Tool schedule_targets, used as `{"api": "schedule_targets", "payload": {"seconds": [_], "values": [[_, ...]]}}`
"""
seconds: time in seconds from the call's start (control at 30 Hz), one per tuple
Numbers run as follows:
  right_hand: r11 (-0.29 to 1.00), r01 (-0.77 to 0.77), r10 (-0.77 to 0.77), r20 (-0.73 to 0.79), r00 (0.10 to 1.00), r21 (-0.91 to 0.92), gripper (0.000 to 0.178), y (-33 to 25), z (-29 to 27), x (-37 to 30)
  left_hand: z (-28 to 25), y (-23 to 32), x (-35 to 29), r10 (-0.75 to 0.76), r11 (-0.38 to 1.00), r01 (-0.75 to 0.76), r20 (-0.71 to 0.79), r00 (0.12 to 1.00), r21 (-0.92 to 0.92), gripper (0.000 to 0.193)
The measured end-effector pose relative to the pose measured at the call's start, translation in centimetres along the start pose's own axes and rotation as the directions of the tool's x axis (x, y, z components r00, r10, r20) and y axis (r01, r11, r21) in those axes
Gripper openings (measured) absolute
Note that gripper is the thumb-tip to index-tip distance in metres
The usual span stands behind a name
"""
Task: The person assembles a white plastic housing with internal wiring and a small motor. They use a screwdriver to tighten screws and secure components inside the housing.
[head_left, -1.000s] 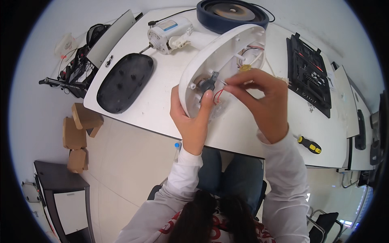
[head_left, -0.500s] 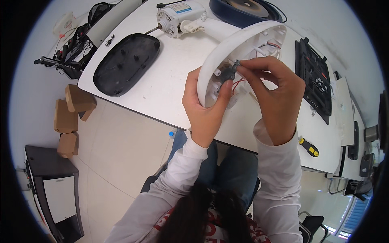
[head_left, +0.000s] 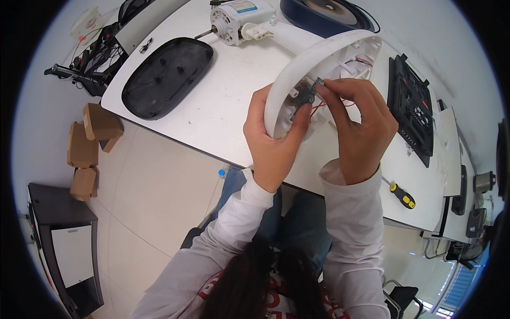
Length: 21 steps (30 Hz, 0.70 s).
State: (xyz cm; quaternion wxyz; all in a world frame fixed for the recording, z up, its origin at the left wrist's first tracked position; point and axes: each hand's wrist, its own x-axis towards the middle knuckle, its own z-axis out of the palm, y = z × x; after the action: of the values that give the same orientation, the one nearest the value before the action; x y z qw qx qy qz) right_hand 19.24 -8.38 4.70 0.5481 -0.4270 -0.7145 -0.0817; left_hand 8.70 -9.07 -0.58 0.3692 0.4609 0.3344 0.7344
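Clasping the lower end of a white plastic housing point(head_left: 291, 76) in the left hand point(head_left: 272, 151), wrapping the fingers around the outside of its curved wall and pressing the thumb inside, onto the lower end of a dark grey bracket-like component point(head_left: 305, 95). Pinching at the upper end of that same component with the right hand point(head_left: 366, 125), bringing thumb and index fingertips together there; leaving unclear any smaller piece between them. Meeting the component from opposite ends: touching its lower end with the left thumb, its upper end with the right fingertips, and having its long axis slanting away and rightward from the one to the other. Angling the housing's long axis much the same way, away and to the right from the left fingers. Having red wires point(head_left: 317, 107) passing just below the right fingertips, near the left thumb. Having a white motor point(head_left: 229, 29) lying beyond the left fingers, and a black cover point(head_left: 167, 85) resting well to their left on the white surface point(head_left: 223, 109). Having a screwdriver point(head_left: 404, 196) lying to the right of the right fingers, nearer the body, and an open black tool case point(head_left: 406, 106) lying farther to their right.
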Motion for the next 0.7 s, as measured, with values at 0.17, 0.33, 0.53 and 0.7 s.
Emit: {"api": "schedule_targets", "payload": {"seconds": [0.17, 0.33, 0.53, 0.7], "values": [[0.986, -0.095, 0.095, 0.001, 0.995, 0.139, 0.019, 0.2, 0.3, 0.3, -0.1, 0.2, -0.1, -0.004, 0.998, 0.004, -0.002, 1.000, 0.057, 0.035], [0.946, -0.142, 0.152, -0.013, 0.988, 0.291, 0.019, 0.9, 0.8, -0.3, 0.0, 0.3, 0.0, -0.024, 0.999, 0.024, 0.003, 1.000, 0.032, 0.035], [0.966, -0.094, 0.113, -0.066, 0.991, 0.239, 0.021, 0.5, 0.9, -1.0, -0.2, 0.0, -0.1, -0.030, 0.999, 0.030, 0.002, 1.000, 0.029, 0.036], [0.992, -0.003, 0.015, -0.090, 0.996, 0.125, 0.020, 0.4, 0.8, -0.8, 0.1, 0.2, -0.2, -0.057, 0.998, 0.057, -0.020, 0.998, -0.011, 0.036]]}}
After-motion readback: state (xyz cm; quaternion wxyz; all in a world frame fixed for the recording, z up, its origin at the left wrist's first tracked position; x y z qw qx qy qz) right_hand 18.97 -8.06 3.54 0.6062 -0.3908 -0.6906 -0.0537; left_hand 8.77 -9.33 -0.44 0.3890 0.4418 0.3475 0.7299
